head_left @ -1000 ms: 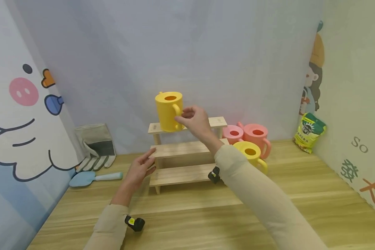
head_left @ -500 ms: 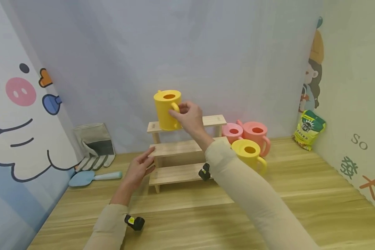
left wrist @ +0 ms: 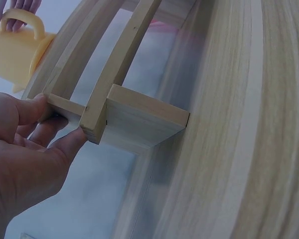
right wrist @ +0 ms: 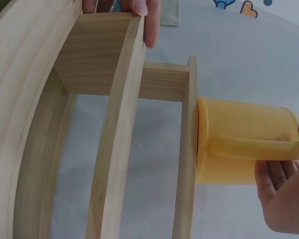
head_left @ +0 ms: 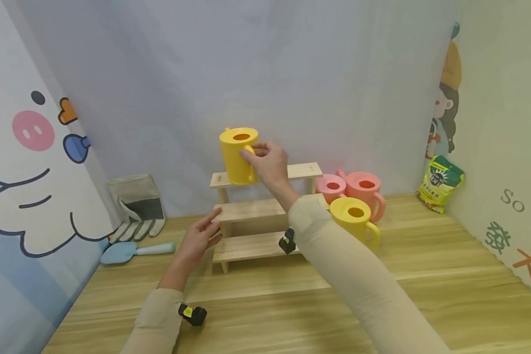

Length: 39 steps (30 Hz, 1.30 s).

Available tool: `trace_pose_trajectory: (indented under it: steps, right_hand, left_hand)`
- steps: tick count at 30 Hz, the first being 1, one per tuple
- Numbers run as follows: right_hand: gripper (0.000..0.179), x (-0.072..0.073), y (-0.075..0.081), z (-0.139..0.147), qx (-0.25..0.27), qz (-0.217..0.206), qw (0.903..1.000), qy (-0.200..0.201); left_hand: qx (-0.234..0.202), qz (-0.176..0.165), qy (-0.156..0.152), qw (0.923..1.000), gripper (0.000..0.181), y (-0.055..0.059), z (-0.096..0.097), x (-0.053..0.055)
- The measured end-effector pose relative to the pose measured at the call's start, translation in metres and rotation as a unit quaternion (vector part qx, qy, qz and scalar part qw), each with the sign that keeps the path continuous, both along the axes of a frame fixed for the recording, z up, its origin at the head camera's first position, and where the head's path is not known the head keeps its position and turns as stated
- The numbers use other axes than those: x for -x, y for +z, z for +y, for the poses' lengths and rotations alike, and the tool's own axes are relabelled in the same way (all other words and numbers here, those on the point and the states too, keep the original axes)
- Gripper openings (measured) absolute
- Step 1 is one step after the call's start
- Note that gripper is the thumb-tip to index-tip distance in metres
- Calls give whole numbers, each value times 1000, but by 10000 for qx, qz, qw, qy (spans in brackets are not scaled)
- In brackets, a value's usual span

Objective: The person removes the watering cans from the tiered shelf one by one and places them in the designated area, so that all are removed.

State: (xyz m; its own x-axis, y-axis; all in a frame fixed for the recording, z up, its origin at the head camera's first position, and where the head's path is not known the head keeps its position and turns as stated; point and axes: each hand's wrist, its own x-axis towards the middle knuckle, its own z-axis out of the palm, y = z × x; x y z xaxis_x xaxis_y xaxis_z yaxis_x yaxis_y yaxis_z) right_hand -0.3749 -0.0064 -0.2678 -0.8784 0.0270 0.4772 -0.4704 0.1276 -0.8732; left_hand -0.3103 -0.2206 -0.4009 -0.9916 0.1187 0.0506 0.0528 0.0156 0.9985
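Observation:
A yellow watering can [head_left: 236, 160], with a round hole in its top, stands upright on the top tier at the left end of the wooden shelf [head_left: 248, 210]. My right hand [head_left: 271, 164] holds its handle between thumb and fingers. In the right wrist view, the can's base [right wrist: 203, 144] meets the top board. My left hand [head_left: 197, 240] grips the left end of the shelf's middle tier. The left wrist view shows its thumb and fingers [left wrist: 65, 142] around the wood there.
Right of the shelf stand another yellow watering can [head_left: 351, 216], a light pink one [head_left: 332, 186] and a coral pink one [head_left: 366, 189]. A green and yellow bag [head_left: 440, 183] leans at the right wall. Gloves [head_left: 137, 206] and a blue trowel [head_left: 121, 252] lie left.
My right hand has shifted slightly left and up, its thumb now higher at the can's handle. The can stays nearly in place, and my left hand remains on the shelf.

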Motion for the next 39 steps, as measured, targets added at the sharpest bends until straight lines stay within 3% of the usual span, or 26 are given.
trace_pose_trajectory:
  steps: [9, 22, 31, 39]
  right_hand:
    - [24, -1, 4, -7, -2, -111, 9991, -401]
    - [11, 1, 1, -7, 336, -253, 9974, -585]
    - [11, -5, 1, 2, 334, -437, 9974, -475]
    - [17, -19, -4, 31, 307, -400, 9981, -345]
  left_hand:
    - [1, -72, -20, 10000, 49, -2, -2, -1]
    - [29, -49, -32, 10000, 49, -3, -2, -2]
    - [13, -51, -22, 10000, 49, -4, -3, -4]
    - [51, 9, -57, 10000, 49, 0, -2, -3]
